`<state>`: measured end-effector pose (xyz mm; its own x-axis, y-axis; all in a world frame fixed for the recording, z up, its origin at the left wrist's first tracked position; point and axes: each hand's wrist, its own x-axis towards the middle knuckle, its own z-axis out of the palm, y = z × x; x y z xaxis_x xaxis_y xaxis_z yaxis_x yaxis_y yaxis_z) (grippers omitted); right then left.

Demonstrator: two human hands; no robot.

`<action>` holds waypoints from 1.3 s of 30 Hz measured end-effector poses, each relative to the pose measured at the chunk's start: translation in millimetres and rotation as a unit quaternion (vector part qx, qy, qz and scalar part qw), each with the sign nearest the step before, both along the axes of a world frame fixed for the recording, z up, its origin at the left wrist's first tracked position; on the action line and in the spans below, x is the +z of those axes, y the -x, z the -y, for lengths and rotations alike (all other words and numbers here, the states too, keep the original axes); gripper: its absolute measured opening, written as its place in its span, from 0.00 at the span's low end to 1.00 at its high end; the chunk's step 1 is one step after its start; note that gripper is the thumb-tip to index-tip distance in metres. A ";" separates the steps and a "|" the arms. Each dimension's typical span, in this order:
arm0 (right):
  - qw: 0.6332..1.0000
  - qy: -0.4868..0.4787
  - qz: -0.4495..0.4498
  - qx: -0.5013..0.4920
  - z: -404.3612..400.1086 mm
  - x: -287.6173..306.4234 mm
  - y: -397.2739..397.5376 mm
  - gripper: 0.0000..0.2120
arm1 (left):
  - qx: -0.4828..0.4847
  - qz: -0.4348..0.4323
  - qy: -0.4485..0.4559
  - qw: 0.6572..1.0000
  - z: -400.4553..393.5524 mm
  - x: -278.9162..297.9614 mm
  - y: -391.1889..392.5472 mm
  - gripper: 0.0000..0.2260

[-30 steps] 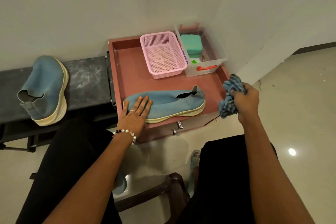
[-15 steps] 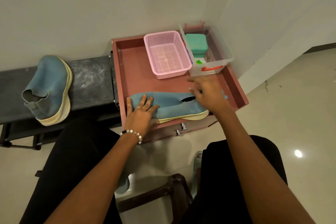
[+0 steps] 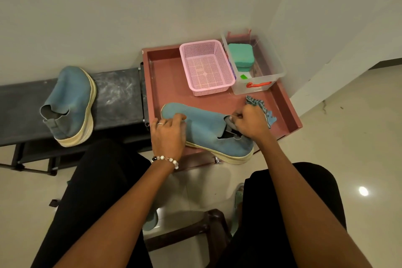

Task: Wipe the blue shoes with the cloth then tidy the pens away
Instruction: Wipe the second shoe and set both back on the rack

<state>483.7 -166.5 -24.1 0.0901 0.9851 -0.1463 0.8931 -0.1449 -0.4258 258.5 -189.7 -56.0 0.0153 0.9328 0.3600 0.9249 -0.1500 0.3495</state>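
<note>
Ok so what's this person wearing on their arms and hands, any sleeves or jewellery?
Both forearms are bare, with no sleeves in view. The left hand has a thin silver-coloured ring on one finger, and its wrist carries a beaded bracelet of pale, pearl-like beads with one dark bead. The right hand shows no ring, watch or bracelet.

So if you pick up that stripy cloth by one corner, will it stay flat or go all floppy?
Probably floppy: the cloth lies crumpled in folds on the tray, so it holds no shape of its own. It also looks thin, so it is likely light. It would most likely hang and dangle, not roll or tip.
</note>
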 end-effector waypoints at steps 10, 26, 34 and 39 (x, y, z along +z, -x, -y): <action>0.966 -0.015 -0.253 -0.053 50.0 16.9 45.1 0.08 | 0.248 0.378 0.405 0.795 44.8 39.8 -51.4 0.25; 0.916 -0.103 -0.386 0.043 45.0 92.6 205.4 0.08 | 0.269 0.305 0.182 0.895 37.7 129.7 127.3 0.20; 0.928 -0.045 -0.358 0.092 -23.2 100.9 405.3 0.10 | 0.361 0.262 0.114 0.888 -11.1 134.7 317.9 0.19; 0.949 0.006 -0.308 0.068 -57.5 54.9 489.9 0.13 | 0.401 0.252 0.161 0.866 -47.9 86.0 387.9 0.20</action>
<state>-6.1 -109.0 30.8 -0.1437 0.9794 -0.1419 0.4858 -0.0551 -0.8723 -129.4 -141.9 30.0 -0.7666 0.6245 -0.1491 0.4042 0.6498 0.6437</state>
